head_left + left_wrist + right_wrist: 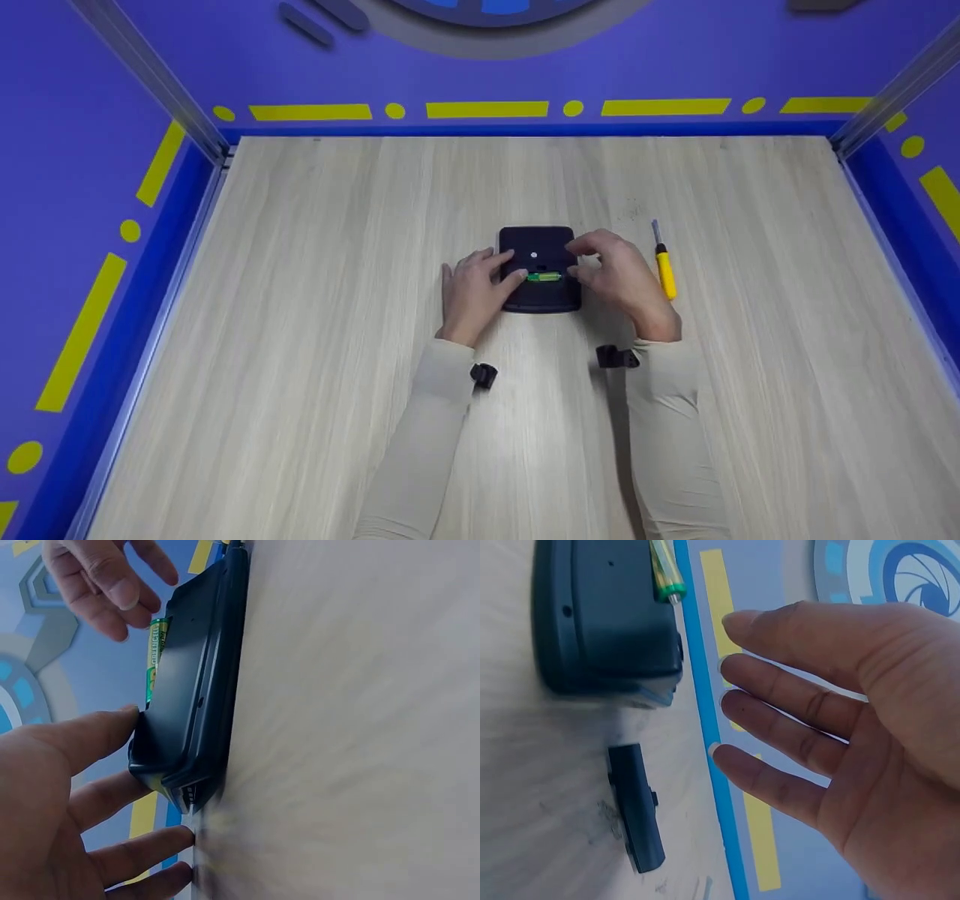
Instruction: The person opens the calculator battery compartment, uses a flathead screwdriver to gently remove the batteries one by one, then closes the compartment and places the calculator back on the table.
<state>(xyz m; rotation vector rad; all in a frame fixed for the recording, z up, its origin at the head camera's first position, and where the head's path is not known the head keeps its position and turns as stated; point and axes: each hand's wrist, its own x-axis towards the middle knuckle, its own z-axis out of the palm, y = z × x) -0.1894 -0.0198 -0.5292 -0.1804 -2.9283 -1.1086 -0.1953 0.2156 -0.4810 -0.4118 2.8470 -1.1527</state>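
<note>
A flat black electronic device (540, 298) lies on the table, its battery compartment facing up. In that compartment sits a green battery (544, 277); its metal tip tilts up past the edge in the right wrist view (667, 574). My left hand (474, 291) rests at the device's left side, thumb and index finger touching it, other fingers by the tabletop. My right hand (619, 274) hovers at the right edge, fingers loosely extended and holding nothing. A narrow black cover (637, 808) lies on the table beside the device; my right hand hides it in the head view.
A yellow-handled screwdriver (665, 274) lies right of my right hand, its shaft pointing away from me. The wooden table (315, 315) is bordered by blue-purple panels (495, 79) at the back and both sides. Small dark specks (631, 210) mark the tabletop beyond my right hand.
</note>
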